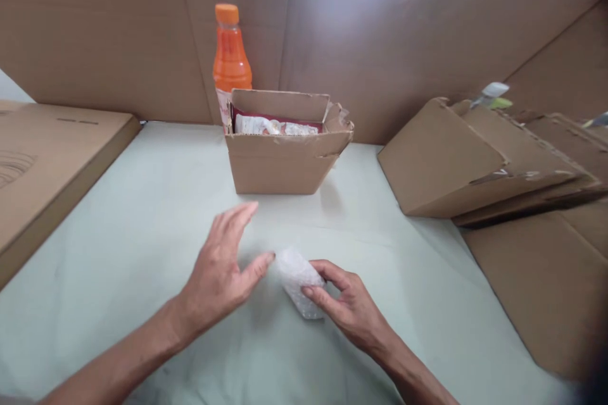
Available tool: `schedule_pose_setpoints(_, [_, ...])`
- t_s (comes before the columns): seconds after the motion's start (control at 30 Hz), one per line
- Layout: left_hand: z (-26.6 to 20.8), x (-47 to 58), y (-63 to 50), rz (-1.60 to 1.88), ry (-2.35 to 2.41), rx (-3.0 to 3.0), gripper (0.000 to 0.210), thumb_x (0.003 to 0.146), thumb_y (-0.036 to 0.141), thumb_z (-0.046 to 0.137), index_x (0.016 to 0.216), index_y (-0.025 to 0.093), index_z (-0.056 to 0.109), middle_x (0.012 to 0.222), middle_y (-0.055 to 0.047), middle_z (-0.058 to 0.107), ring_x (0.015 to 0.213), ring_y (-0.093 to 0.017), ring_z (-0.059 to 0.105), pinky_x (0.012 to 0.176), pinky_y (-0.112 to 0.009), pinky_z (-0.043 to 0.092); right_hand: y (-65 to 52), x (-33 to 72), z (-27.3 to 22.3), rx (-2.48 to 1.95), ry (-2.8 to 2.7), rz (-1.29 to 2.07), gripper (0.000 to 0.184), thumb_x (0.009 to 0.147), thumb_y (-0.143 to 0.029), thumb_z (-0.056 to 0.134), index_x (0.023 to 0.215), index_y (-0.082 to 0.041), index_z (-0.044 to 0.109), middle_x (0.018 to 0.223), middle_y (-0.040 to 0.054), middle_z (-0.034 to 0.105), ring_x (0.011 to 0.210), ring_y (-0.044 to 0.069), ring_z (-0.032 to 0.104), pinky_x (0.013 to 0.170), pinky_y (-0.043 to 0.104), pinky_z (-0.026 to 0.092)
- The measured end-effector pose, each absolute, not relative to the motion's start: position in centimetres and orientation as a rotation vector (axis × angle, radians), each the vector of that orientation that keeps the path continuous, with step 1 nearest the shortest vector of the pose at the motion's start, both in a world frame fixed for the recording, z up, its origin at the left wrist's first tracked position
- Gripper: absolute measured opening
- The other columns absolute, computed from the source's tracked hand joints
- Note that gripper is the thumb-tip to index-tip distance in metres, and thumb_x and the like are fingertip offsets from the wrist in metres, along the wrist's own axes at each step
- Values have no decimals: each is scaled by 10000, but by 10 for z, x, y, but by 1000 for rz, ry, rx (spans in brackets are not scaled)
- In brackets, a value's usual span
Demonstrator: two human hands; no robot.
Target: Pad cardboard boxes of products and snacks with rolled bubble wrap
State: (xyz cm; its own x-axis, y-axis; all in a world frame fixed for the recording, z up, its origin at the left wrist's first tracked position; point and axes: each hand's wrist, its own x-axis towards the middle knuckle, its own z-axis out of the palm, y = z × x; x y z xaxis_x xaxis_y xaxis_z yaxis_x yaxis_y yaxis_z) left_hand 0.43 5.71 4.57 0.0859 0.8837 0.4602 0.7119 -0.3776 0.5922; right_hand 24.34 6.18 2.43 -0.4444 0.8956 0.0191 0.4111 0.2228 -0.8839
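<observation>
My right hand [346, 300] grips a small bubble-wrapped packet [299, 278] between thumb and fingers, just above the pale green cloth. What the wrap encloses cannot be made out. To the left of the packet, my left hand [228, 262] is open, thumb apart from the fingers and nothing in it. Its thumb tip comes close to the packet's upper left end. Beyond both hands stands an open cardboard box [280, 164] with a white printed package [275, 125] inside. Behind that box's left side rises an orange bottle [232, 60] with an orange cap.
A large flat cardboard box [61, 145] lies at the left edge. Along the right side stand several open cardboard boxes [441, 164], one with a clear, grey-topped item [491, 93] poking out. Tall cardboard panels [380, 31] close off the back. The green cloth [156, 234] covers the surface.
</observation>
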Motion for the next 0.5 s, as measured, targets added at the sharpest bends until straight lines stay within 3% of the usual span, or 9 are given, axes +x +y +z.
schedule_pose_setpoints(0.17, [98,-11,151,1387,1676,2608,527,863,153,606,1381,180,510,1360,-121,611,1393,-332,478,1143,-536,386,93,264,65,-1079,-2126,709,107,911,-281,669,1006,-268,715,902,17,744,793,181,697,691,281,551])
schedule_pose_setpoints(0.3, [93,-10,175,1254,1692,2725,244,862,63,505,1009,172,667,938,-53,727,993,-240,682,1082,-503,432,132,269,125,-997,-2080,165,122,930,-338,680,1044,-297,691,905,16,732,774,186,656,695,320,522])
schedule_pose_setpoints(0.4, [77,-7,163,1333,1641,2765,255,887,30,471,954,190,657,924,-36,745,885,-190,682,1100,-486,415,181,256,168,-945,-2048,-276,136,926,-339,691,1036,-262,708,929,18,737,809,176,636,746,320,502])
schedule_pose_setpoints(0.5, [71,-5,154,1391,1646,2756,236,915,45,484,987,190,655,944,-37,755,887,-186,688,1093,-482,414,240,224,186,-1018,-2315,-345,245,914,-302,678,1133,-195,701,982,39,729,862,167,636,755,296,471])
